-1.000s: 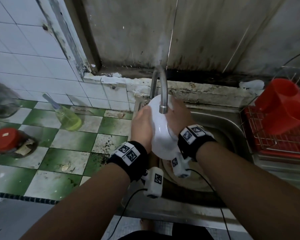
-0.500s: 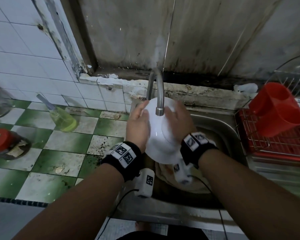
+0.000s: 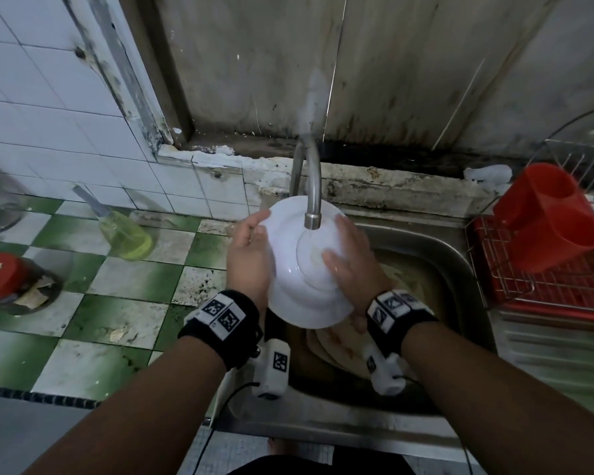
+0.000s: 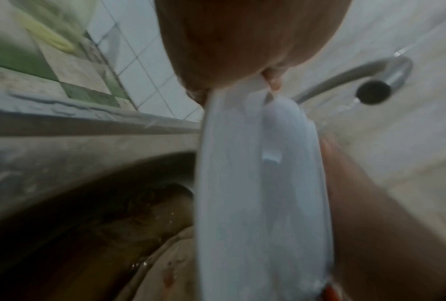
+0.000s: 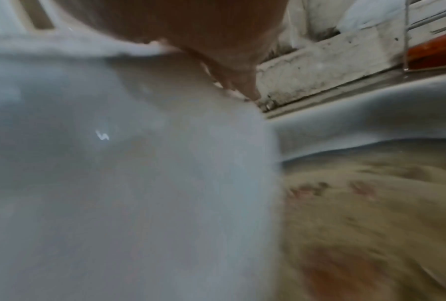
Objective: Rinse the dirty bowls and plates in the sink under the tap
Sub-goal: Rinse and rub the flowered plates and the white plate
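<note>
Both wrist views are blurred, and the white plate (image 3: 299, 269) fills most of them; whether water runs from the tap (image 3: 312, 214) cannot be made out. The plate's inner face is turned away from the head camera, so only its underside and foot ring show. The left hand (image 3: 249, 255) grips the plate's left rim, thumb over the edge and fingers curled behind it. The right hand (image 3: 348, 265) lies spread on the underside with straight fingers, thumb on the foot ring; it seems to press rather than grasp. The plate is tilted on edge between the two hands, its upper rim just under the tap's spout, above the sink (image 3: 436, 255). Below it, more dirty plates (image 3: 336, 347) lie in murky water near the sink's front edge, partly hidden by the wrists. A red rack (image 3: 542, 279) sits at the right edge of the surface.
</note>
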